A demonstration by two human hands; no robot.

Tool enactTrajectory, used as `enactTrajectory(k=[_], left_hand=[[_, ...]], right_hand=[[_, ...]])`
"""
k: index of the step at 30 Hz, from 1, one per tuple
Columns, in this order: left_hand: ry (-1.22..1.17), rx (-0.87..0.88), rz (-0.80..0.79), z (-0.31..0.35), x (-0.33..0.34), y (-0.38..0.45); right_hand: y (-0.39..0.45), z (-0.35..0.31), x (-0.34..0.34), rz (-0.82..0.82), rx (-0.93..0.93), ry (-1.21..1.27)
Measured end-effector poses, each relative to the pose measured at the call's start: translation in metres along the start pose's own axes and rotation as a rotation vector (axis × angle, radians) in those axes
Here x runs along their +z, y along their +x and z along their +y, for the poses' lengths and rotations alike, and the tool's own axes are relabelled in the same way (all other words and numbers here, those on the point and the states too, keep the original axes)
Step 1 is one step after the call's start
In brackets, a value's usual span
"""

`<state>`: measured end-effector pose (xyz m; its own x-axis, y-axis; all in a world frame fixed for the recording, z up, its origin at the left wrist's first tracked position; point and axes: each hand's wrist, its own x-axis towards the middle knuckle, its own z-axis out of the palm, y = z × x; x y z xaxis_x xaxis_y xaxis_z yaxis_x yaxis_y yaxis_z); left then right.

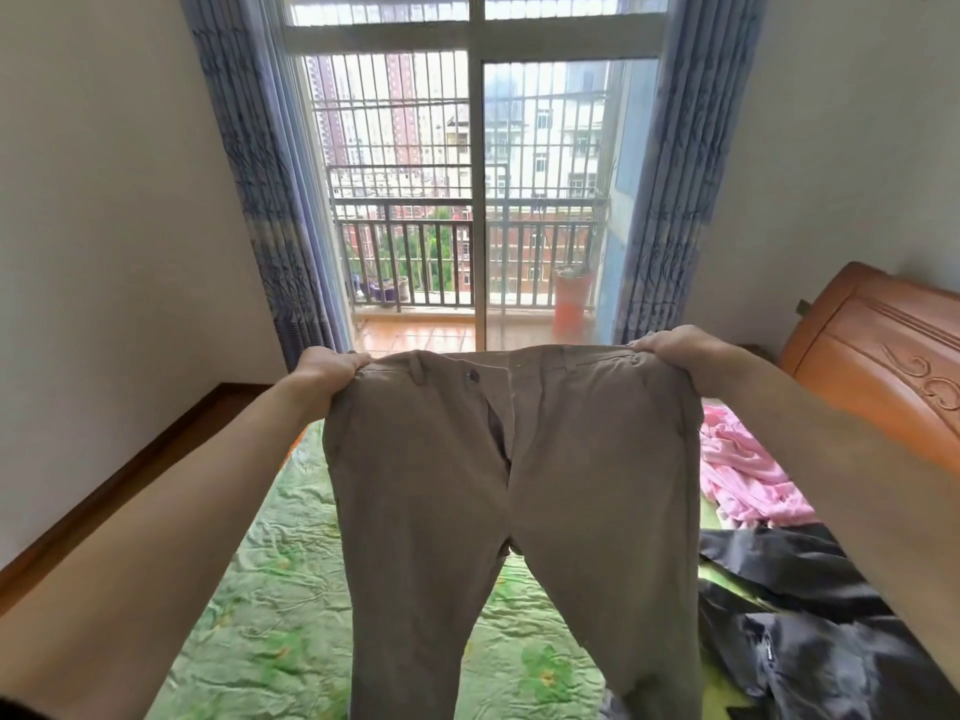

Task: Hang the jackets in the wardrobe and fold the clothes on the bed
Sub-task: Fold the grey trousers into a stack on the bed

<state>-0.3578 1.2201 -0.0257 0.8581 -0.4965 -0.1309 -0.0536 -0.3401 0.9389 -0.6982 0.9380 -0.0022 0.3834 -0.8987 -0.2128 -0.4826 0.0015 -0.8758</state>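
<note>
green bedspread [270, 589] (crumpled), balcony door [478, 200], trousers [519, 485]

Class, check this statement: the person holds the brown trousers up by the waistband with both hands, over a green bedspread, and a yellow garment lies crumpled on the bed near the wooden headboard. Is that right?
One detail is wrong: the crumpled garment near the wooden headboard is pink, not yellow, as the head view shows. The rest stands: the left hand and right hand hold the brown trousers up by the waistband over the green bedspread.

Taupe-brown trousers [511, 491] hang over a green floral-patterned bedsheet [270, 605], with a pink garment [748, 475] at three o'clock, dark grey-black jackets [800, 636] at four o'clock, and blue leaf-patterned curtains [260, 163] at eleven o'clock.
</note>
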Motion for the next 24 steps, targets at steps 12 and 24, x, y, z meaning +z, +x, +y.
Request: enactTrajectory(k=[12, 24], left_hand=[[-0.265, 0.014, 0.074, -0.013, 0.090, -0.057], [0.009, 0.680, -0.122, -0.017, 0.128, -0.153]], right_hand=[[-0.053, 0.013, 0.066, 0.072, -0.062, 0.453], [-0.131, 0.047, 0.120, -0.116, -0.735, 0.171]])
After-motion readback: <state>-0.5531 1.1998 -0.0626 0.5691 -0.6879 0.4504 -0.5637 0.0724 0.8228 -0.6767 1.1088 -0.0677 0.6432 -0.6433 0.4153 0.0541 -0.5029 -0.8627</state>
